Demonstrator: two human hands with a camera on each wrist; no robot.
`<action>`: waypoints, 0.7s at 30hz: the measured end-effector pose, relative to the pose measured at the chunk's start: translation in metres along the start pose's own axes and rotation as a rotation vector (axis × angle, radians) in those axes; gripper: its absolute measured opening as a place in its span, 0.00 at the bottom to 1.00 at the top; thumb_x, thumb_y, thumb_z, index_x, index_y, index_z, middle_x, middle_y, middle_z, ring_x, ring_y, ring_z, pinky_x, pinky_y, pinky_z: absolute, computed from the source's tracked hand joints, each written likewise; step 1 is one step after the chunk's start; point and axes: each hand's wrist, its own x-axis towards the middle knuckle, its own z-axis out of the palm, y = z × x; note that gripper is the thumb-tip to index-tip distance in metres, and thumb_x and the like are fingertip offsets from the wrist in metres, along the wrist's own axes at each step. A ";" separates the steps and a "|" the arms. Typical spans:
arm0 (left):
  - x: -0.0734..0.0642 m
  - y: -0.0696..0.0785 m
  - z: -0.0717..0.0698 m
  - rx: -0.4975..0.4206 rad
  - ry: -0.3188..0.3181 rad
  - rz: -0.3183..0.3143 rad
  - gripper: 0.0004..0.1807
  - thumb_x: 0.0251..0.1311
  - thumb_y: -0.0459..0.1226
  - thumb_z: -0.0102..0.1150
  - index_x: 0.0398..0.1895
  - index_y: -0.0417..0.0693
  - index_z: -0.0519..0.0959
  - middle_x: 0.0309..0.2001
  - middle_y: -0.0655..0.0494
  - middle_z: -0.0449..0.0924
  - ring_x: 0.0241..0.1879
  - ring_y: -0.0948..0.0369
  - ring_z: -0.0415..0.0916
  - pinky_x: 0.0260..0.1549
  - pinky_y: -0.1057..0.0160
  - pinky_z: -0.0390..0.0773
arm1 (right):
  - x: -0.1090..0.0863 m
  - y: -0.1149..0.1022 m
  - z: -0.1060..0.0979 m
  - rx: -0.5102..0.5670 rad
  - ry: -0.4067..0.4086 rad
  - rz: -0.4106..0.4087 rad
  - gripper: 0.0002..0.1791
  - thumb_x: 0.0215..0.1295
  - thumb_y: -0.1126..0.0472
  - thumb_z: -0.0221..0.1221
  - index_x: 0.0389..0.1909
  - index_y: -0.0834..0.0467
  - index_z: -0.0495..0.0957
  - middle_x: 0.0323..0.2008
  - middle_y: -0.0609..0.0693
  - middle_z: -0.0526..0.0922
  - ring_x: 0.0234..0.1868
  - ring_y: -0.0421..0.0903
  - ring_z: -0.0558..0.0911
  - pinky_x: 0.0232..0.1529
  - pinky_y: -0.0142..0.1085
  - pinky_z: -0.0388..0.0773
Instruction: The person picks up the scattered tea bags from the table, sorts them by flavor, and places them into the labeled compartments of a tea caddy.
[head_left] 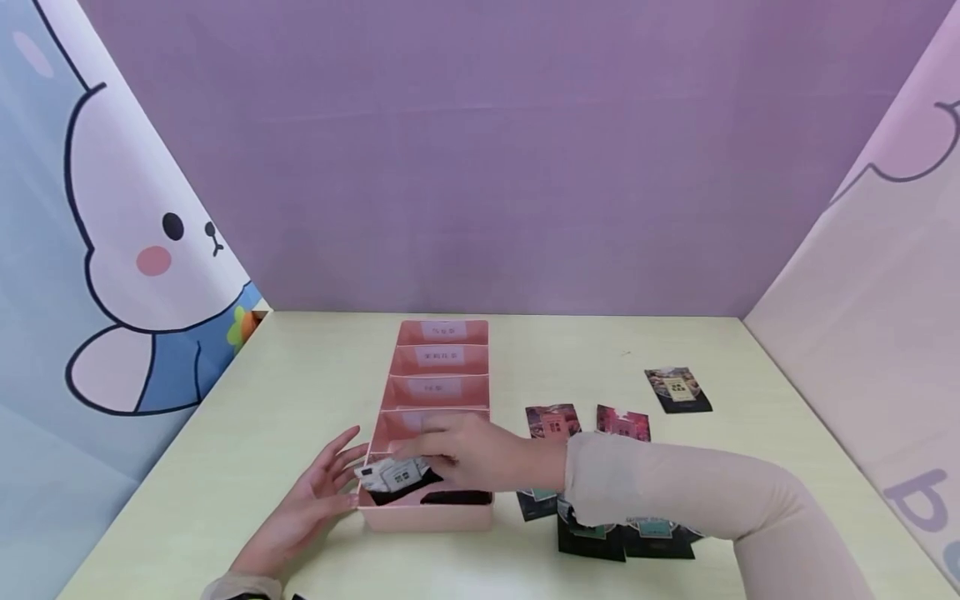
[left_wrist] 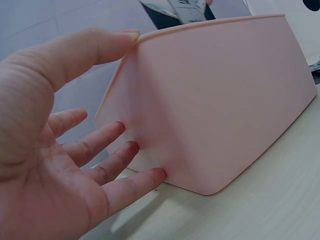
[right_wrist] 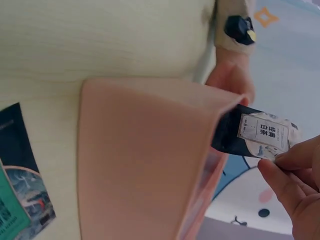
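A long pink divided box (head_left: 427,520) stands on the table, white labels on its partitions. My right hand (head_left: 480,454) reaches over the nearest compartment. Between its thumb and fingers it pinches one end of a black-and-white tea sachet (right_wrist: 262,131), whose dark end dips below the rim. Another dark sachet (head_left: 456,497) lies inside that compartment at the front. My left hand (left_wrist: 75,145) is against the box's near left corner, thumb at the rim and straight fingertips on the side wall.
Right of the box lie several sachets, partly under the right forearm: red-topped ones (head_left: 553,422) farther back and green-labelled ones (head_left: 588,542) nearer. A single dark sachet (head_left: 677,390) lies apart at the far right. A purple backdrop (head_left: 495,167) closes off the table's rear edge.
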 end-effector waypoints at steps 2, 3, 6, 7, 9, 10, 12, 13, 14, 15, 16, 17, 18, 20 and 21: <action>0.000 0.000 0.000 -0.006 -0.009 0.003 0.48 0.66 0.27 0.55 0.80 0.49 0.37 0.76 0.35 0.42 0.65 0.66 0.63 0.60 0.63 0.71 | -0.002 -0.001 0.003 0.010 -0.002 -0.034 0.21 0.58 0.76 0.63 0.52 0.59 0.84 0.32 0.48 0.79 0.30 0.40 0.73 0.37 0.15 0.71; 0.000 0.000 -0.001 -0.008 -0.015 0.006 0.48 0.66 0.27 0.55 0.80 0.49 0.37 0.76 0.35 0.42 0.65 0.66 0.64 0.59 0.63 0.72 | -0.003 -0.002 0.004 0.019 -0.007 -0.046 0.21 0.58 0.77 0.63 0.52 0.59 0.84 0.31 0.48 0.78 0.30 0.39 0.73 0.36 0.15 0.70; 0.000 0.000 -0.002 0.004 -0.026 0.020 0.46 0.66 0.26 0.55 0.80 0.51 0.40 0.76 0.36 0.45 0.63 0.69 0.66 0.59 0.64 0.72 | -0.004 -0.004 0.007 0.026 -0.019 -0.088 0.21 0.58 0.77 0.62 0.52 0.59 0.84 0.29 0.47 0.76 0.27 0.37 0.72 0.34 0.13 0.68; -0.001 0.000 -0.002 0.005 -0.027 0.021 0.46 0.66 0.26 0.55 0.80 0.52 0.41 0.76 0.36 0.45 0.63 0.70 0.66 0.59 0.64 0.71 | -0.005 -0.005 0.007 0.026 -0.027 -0.099 0.21 0.58 0.77 0.62 0.52 0.58 0.84 0.28 0.47 0.75 0.27 0.37 0.72 0.34 0.13 0.68; -0.001 0.001 -0.001 0.005 -0.029 0.023 0.46 0.66 0.26 0.55 0.80 0.53 0.41 0.76 0.35 0.44 0.63 0.70 0.66 0.59 0.65 0.71 | -0.005 -0.007 0.008 0.050 -0.043 -0.110 0.21 0.59 0.77 0.60 0.52 0.58 0.83 0.30 0.47 0.75 0.27 0.36 0.72 0.33 0.13 0.67; -0.001 0.001 -0.001 0.001 -0.028 0.023 0.46 0.65 0.26 0.54 0.80 0.53 0.41 0.76 0.34 0.43 0.63 0.70 0.66 0.59 0.64 0.72 | -0.005 -0.007 0.008 0.056 -0.051 -0.116 0.21 0.60 0.76 0.60 0.53 0.58 0.84 0.30 0.47 0.76 0.28 0.35 0.72 0.33 0.13 0.67; -0.001 0.002 0.000 -0.009 -0.023 0.018 0.47 0.65 0.25 0.54 0.80 0.52 0.40 0.76 0.33 0.41 0.63 0.70 0.66 0.59 0.63 0.72 | -0.006 -0.008 0.009 0.066 -0.059 -0.132 0.21 0.61 0.76 0.59 0.54 0.59 0.84 0.30 0.47 0.75 0.28 0.35 0.71 0.33 0.13 0.65; -0.001 0.002 0.000 -0.012 -0.018 0.013 0.47 0.65 0.25 0.54 0.80 0.51 0.39 0.76 0.33 0.41 0.63 0.70 0.66 0.59 0.63 0.72 | -0.006 -0.008 0.009 0.058 -0.058 -0.144 0.21 0.61 0.76 0.59 0.53 0.58 0.84 0.29 0.46 0.75 0.28 0.34 0.71 0.32 0.13 0.64; -0.001 0.003 0.001 -0.010 -0.013 0.009 0.47 0.65 0.26 0.54 0.80 0.50 0.38 0.76 0.33 0.41 0.63 0.70 0.65 0.59 0.62 0.72 | -0.006 -0.009 0.009 0.060 -0.056 -0.155 0.21 0.61 0.76 0.59 0.53 0.58 0.84 0.28 0.46 0.74 0.27 0.34 0.70 0.31 0.13 0.63; -0.001 0.003 0.001 -0.011 -0.009 0.002 0.47 0.66 0.26 0.55 0.80 0.50 0.38 0.77 0.34 0.41 0.63 0.69 0.65 0.59 0.62 0.73 | -0.007 -0.009 0.010 0.046 -0.051 -0.173 0.21 0.61 0.76 0.59 0.53 0.58 0.84 0.27 0.45 0.73 0.27 0.34 0.69 0.30 0.13 0.61; -0.001 0.003 0.002 -0.007 -0.004 -0.004 0.48 0.66 0.26 0.55 0.80 0.50 0.38 0.77 0.34 0.41 0.63 0.69 0.65 0.59 0.62 0.73 | -0.007 -0.009 0.011 0.032 -0.046 -0.190 0.21 0.61 0.76 0.58 0.53 0.57 0.85 0.26 0.45 0.73 0.26 0.34 0.68 0.29 0.14 0.60; -0.001 0.003 0.002 -0.004 -0.002 -0.011 0.48 0.66 0.27 0.55 0.80 0.51 0.38 0.77 0.35 0.41 0.64 0.69 0.64 0.59 0.62 0.73 | -0.008 -0.009 0.012 0.027 -0.044 -0.202 0.21 0.61 0.76 0.58 0.53 0.57 0.85 0.26 0.44 0.72 0.26 0.34 0.67 0.29 0.14 0.59; -0.001 0.003 0.002 0.000 -0.001 -0.017 0.48 0.66 0.27 0.55 0.80 0.51 0.38 0.77 0.35 0.41 0.64 0.68 0.64 0.59 0.62 0.73 | -0.009 -0.009 0.012 0.026 -0.045 -0.207 0.21 0.61 0.76 0.58 0.52 0.56 0.84 0.26 0.44 0.72 0.26 0.34 0.67 0.28 0.14 0.59; -0.001 0.003 0.002 0.009 0.000 -0.021 0.48 0.66 0.28 0.55 0.80 0.51 0.38 0.77 0.35 0.42 0.65 0.67 0.63 0.59 0.62 0.72 | -0.011 -0.009 0.014 0.032 -0.058 -0.210 0.21 0.61 0.75 0.58 0.53 0.56 0.84 0.28 0.45 0.72 0.27 0.34 0.68 0.30 0.13 0.60; -0.001 0.003 0.002 0.009 -0.001 -0.022 0.48 0.67 0.28 0.55 0.80 0.51 0.37 0.77 0.35 0.41 0.65 0.66 0.63 0.59 0.62 0.72 | -0.012 -0.008 0.015 0.029 -0.072 -0.207 0.21 0.62 0.75 0.59 0.53 0.56 0.83 0.29 0.45 0.73 0.28 0.34 0.69 0.31 0.13 0.61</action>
